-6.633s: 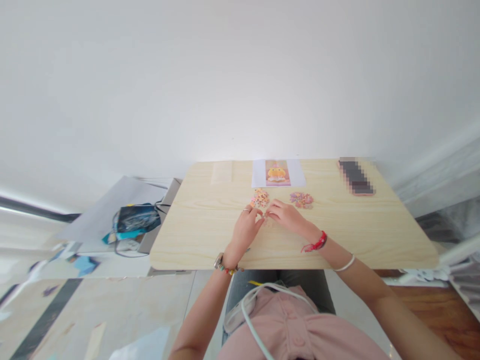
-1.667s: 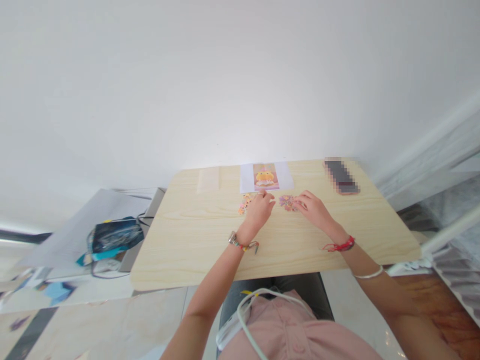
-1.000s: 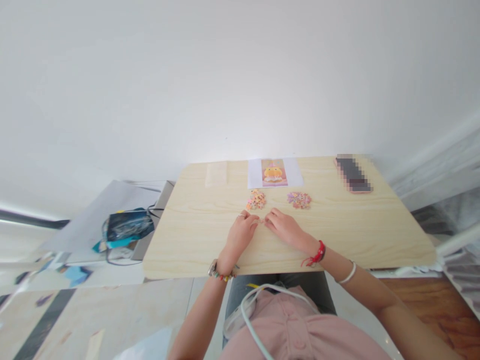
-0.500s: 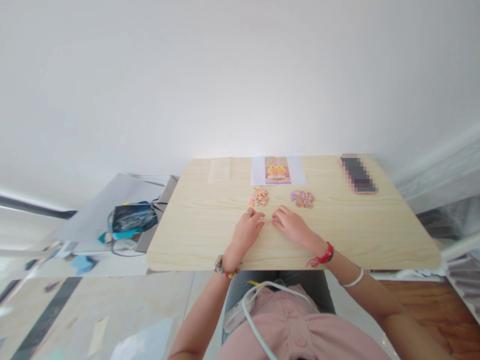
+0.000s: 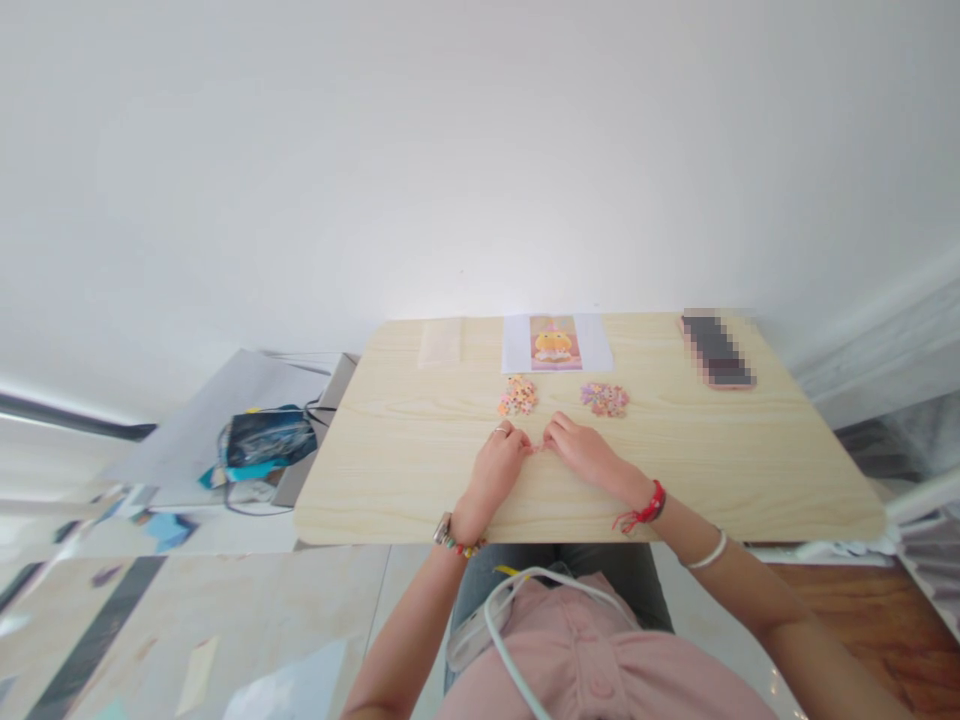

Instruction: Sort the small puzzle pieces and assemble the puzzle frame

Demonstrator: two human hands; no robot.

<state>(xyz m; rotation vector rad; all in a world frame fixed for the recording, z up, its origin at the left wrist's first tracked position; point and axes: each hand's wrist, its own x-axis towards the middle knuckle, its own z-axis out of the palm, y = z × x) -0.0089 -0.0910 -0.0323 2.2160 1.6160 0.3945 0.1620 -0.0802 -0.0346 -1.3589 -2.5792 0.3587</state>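
Near the front edge of the desk [image 5: 390,500], the left hand [image 5: 499,465] and the right hand [image 5: 585,455] are laid close together on the wood. The fingers of both hands are bent, and the fingertips are brought together in the middle. A tiny pink piece [image 5: 537,446] is pinched between them. It is too small for its shape or picture to be told. A ring is worn on the left hand, and a bead band is seen on that wrist. A red string band is tied on the right wrist.

A bit farther back, two small heaps are seen. The orange pile of pieces [image 5: 517,396] is set just past the left hand. The purple pile of pieces [image 5: 604,399] is set just past the right hand. Neither pile is touched.

At the back edge, a picture card [image 5: 556,343] with a yellow figure is laid flat on white paper. A phone [image 5: 716,350] is laid by the back right corner.

Half a second ago the fingertips were kept a little apart; now they are closed up on the piece. A little before that, both hands were stretched out to the two piles.
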